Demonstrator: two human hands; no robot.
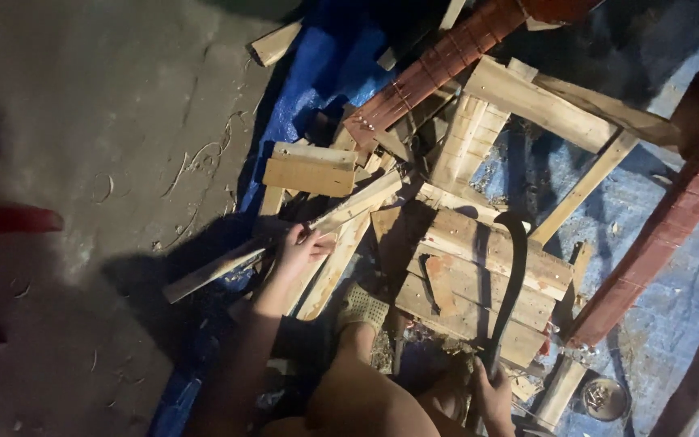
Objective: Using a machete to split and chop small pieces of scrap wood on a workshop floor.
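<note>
- The left hand (301,247) is closed around a long wooden slat (285,239), gripping it near its middle; the slat lies slantwise, one end out over the grey floor (107,105), the other up among the scrap wood.
- The right hand (493,396) is closed around the handle of a dark curved crowbar (515,267), near the bottom edge of the view; the bar runs up and hooks over the pallet boards (479,279).
- The pallet boards lie flat on a blue tarp (317,73), nailed side by side, with a hammer (429,283) resting on top of them, just left of the crowbar.
- A foot in a sock (362,307) is planted at the left edge of the boards, between the two hands.
- A loose flat board (311,170) sits on the heap above the slat.
- A pale wooden frame (527,113) lies tilted beyond the boards.
- Reddish beams (438,65) cross the heap at the top and down the right side.
- A small round tin (604,398) holding nails stands on the tarp near the lower right corner, close to the right hand.
</note>
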